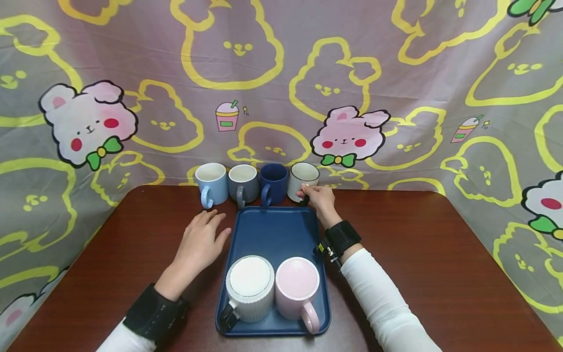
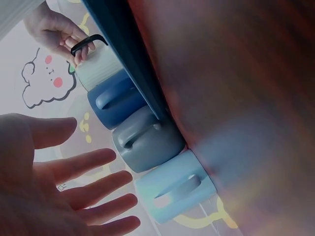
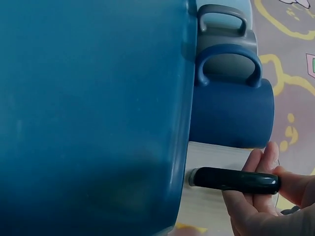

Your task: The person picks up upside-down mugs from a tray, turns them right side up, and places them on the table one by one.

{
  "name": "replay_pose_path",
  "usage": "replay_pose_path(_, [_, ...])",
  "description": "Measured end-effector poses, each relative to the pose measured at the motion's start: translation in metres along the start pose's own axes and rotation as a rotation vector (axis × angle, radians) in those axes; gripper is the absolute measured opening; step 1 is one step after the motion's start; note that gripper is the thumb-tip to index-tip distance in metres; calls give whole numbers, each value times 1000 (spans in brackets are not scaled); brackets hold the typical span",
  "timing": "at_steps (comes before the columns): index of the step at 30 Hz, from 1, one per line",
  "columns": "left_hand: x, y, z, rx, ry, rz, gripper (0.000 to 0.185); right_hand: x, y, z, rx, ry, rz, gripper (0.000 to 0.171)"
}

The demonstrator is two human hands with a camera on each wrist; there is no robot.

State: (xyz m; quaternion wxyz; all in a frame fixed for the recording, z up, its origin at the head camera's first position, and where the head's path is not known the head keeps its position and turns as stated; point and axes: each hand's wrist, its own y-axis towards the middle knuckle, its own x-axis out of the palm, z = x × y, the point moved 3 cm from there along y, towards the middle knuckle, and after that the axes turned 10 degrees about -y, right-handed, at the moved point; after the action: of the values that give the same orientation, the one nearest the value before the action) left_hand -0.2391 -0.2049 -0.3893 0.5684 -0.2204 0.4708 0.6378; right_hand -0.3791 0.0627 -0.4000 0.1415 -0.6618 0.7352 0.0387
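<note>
The right hand [image 1: 319, 200] reached to the far edge of the dark blue rectangular plastic tray [image 1: 272, 234], its fingers [image 3: 258, 169] curled round the black handle [image 3: 235, 180] of the off-white ribbed ceramic mug [image 1: 302, 181]. That handle faced the person, so the fingertips could close on it from the near side without crossing the mug's mouth. The mug stood upright on the reddish-brown wooden table [image 1: 440, 254], just beyond the tray's far right corner, and whether it had lifted off the wood could not be told.

Just to the left of those fingers stood the navy blue ceramic mug [image 1: 273, 183], then the grey ceramic mug [image 1: 243, 183] and the pale blue ceramic mug [image 1: 211, 185], a row touching or nearly touching one another, all upright with handles turned toward the person, likely so each could be taken the same way.

The left hand [image 1: 200, 242] lay relaxed, fingers straight and spread, holding nothing; in the head view it rested on or just over the table beside the tray's left rim, its fingertips pointing toward the pale blue mug, near it but apart.

Nearer the person than either hand's fingers, two mugs sat side by side on the tray's near end: a white ribbed ceramic mug with a dark handle [image 1: 249, 288] and a pink ceramic mug [image 1: 297, 288], touching or nearly so, leaving the tray's far half bare beneath the right wrist.
</note>
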Motion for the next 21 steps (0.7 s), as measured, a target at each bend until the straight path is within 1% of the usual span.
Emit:
replay_pose_path(4, [-2,-2,-3,-3,5,-2,44,2,0,1,-17,-38,0,32])
replay_pose_path(13, [-6,-5,-6,-3,3,9,45,3,1,2,-20,-118,0,33])
replay_pose_path(19, [-9,-9,-9,-12,9,15,45,2,1,-1,-45,-242,-14,33])
replay_pose_path(21, [-10,-10,-10,-12,11,19,45,2,0,-2,-44,-253,-24,33])
